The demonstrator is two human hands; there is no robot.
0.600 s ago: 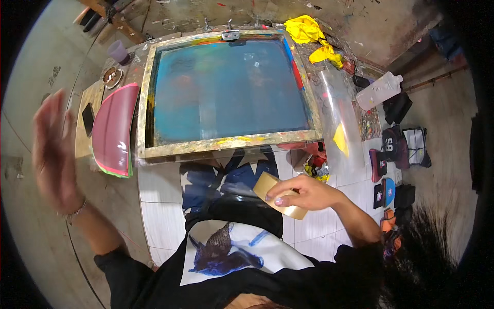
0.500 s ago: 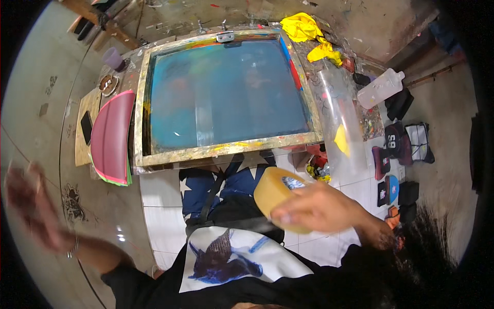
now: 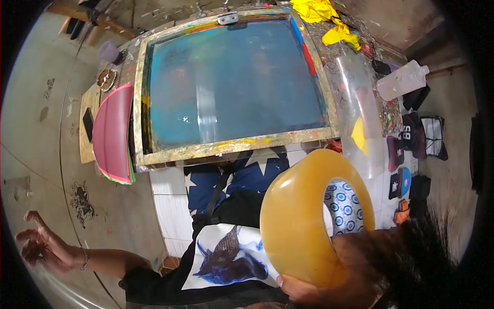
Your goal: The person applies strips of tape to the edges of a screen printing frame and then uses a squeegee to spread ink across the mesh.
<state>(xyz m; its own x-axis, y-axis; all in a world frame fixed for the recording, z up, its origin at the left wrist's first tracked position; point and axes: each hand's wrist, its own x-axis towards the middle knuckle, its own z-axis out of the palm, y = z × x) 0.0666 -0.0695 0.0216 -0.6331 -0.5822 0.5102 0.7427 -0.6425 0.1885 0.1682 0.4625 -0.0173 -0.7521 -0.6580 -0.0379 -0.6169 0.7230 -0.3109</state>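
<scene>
A large roll of clear yellowish packing tape (image 3: 290, 221) is raised close in front of me at the lower right. My right hand (image 3: 360, 262) grips it, fingers into the patterned core and thumb at its lower edge. Out at the far left, my left hand (image 3: 46, 244) is held away from the table, its fingers apart and loosely curled. Below it a see-through band (image 3: 56, 291) crosses the lower left rim; whether it touches that hand I cannot tell. A screen-printing frame (image 3: 272, 140) with blue-grey mesh lies on the table ahead, apart from both hands.
Curved pink sheets (image 3: 114, 136) hang over the table's left edge, near a dark phone (image 3: 88, 123) and a purple cup (image 3: 109, 52). To the right lie yellow cloth (image 3: 315, 9), a clear plastic sheet (image 3: 355, 98) and a translucent bottle (image 3: 401, 81). Caps (image 3: 400, 183) lie on the floor.
The tape roll has come up closer to me and turned, so its core now shows. My left hand has dropped lower and is no longer blurred. The table sits slightly higher in view.
</scene>
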